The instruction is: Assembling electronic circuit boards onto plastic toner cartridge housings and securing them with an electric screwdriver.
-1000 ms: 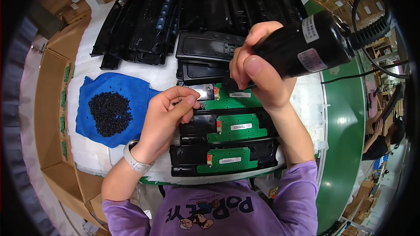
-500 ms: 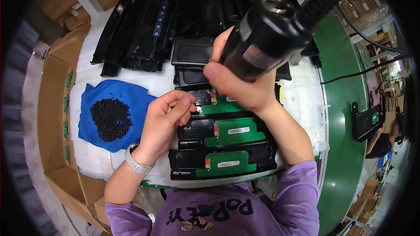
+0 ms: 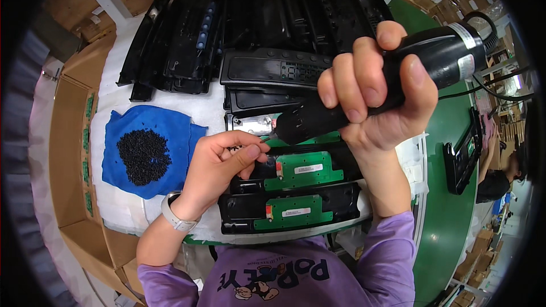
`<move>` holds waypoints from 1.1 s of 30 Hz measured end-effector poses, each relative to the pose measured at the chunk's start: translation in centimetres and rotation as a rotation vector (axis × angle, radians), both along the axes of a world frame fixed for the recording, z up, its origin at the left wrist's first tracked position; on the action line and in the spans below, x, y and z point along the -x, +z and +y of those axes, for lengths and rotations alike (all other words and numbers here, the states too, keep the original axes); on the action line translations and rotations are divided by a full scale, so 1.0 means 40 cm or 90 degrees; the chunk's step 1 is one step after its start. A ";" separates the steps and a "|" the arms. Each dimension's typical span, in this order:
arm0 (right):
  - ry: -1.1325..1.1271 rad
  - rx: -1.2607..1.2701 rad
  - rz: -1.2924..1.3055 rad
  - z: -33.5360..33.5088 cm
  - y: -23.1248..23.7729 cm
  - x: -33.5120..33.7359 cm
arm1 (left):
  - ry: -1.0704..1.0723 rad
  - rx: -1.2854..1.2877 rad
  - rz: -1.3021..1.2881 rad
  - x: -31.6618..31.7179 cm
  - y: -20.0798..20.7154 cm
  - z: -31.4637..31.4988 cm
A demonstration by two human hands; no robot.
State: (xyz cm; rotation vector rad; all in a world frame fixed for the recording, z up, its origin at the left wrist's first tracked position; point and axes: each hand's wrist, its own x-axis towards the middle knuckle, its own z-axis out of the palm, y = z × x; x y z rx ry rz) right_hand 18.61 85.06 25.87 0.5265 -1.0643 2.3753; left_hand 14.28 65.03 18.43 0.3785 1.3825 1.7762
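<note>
My right hand is wrapped round a black electric screwdriver, tilted with its nose down to the left. The screwdriver's thin bit meets the fingertips of my left hand. Those fingers are pinched together, and small dark screws show in the curl behind them. Below both hands lie black plastic panels in a row, each bearing a green circuit board. The nearest panel lies in full view; the farthest board is mostly covered by the screwdriver and my hands.
Left of my hands, a blue cloth carries a pile of small black screws. Stacked black plastic housings fill the back. A cardboard box borders the left, and a green surface the right. Another person's arm shows at far right.
The screwdriver has swung from upright to a slant and its bit has come to my left fingertips. My right hand has turned, and my left hand has shifted slightly right.
</note>
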 end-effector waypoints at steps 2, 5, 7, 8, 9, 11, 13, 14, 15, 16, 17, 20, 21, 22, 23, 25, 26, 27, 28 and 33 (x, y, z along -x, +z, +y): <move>-0.001 0.016 -0.018 -0.009 -0.004 -0.001 | 0.001 0.005 0.001 0.000 -0.004 -0.002; 0.013 -0.017 -0.017 -0.013 -0.010 -0.001 | 0.001 0.019 0.011 -0.003 -0.006 -0.001; 0.019 -0.017 -0.020 -0.017 -0.010 -0.003 | -0.001 0.029 0.021 -0.004 -0.007 0.000; 0.025 -0.018 -0.022 -0.018 -0.010 -0.004 | 0.000 0.019 0.019 -0.005 -0.008 0.000; 0.024 -0.018 -0.023 -0.021 -0.009 -0.004 | 0.002 0.009 0.017 -0.006 -0.009 0.000; 0.005 -0.022 -0.046 -0.026 -0.011 -0.004 | 0.000 0.011 0.019 -0.005 -0.012 -0.001; 0.001 -0.017 -0.062 -0.030 -0.011 -0.007 | -0.001 0.013 0.021 -0.006 -0.012 -0.002; -0.003 -0.012 -0.077 -0.032 -0.011 -0.008 | -0.005 0.029 0.042 -0.007 -0.011 -0.003; -0.003 -0.011 -0.077 -0.037 -0.009 -0.009 | -0.009 0.044 0.063 -0.008 -0.010 -0.004; -0.045 -0.017 -0.104 -0.043 -0.005 -0.010 | -0.010 0.044 0.063 -0.010 -0.010 -0.003; -0.087 -0.022 -0.131 -0.046 -0.003 -0.011 | 0.010 0.029 0.070 -0.012 -0.011 -0.002; -0.092 -0.053 -0.147 -0.041 -0.001 -0.015 | 0.031 0.007 0.050 -0.011 -0.005 -0.003; -0.091 -0.052 -0.147 -0.039 0.000 -0.013 | 0.033 -0.001 0.022 -0.009 -0.001 -0.004; -0.081 -0.034 -0.145 -0.036 -0.001 -0.010 | 0.034 -0.001 0.022 -0.009 0.004 -0.004; -0.071 -0.016 -0.143 -0.035 -0.003 -0.008 | 0.046 0.040 0.071 -0.009 0.012 -0.002; -0.053 -0.083 -0.142 -0.045 -0.019 -0.010 | 0.061 0.081 0.120 0.000 0.011 -0.002; -0.037 -0.150 -0.141 -0.049 -0.030 -0.012 | 0.097 0.094 0.167 0.011 0.003 -0.004; -0.023 -0.241 -0.131 -0.051 -0.040 -0.013 | 0.132 0.108 0.214 0.018 -0.001 -0.005; -0.005 -0.265 -0.122 -0.060 -0.050 -0.013 | 0.135 0.108 0.213 0.023 -0.002 -0.005; -0.020 -0.346 -0.084 -0.102 -0.076 -0.006 | 0.167 -0.014 0.046 0.030 -0.003 -0.003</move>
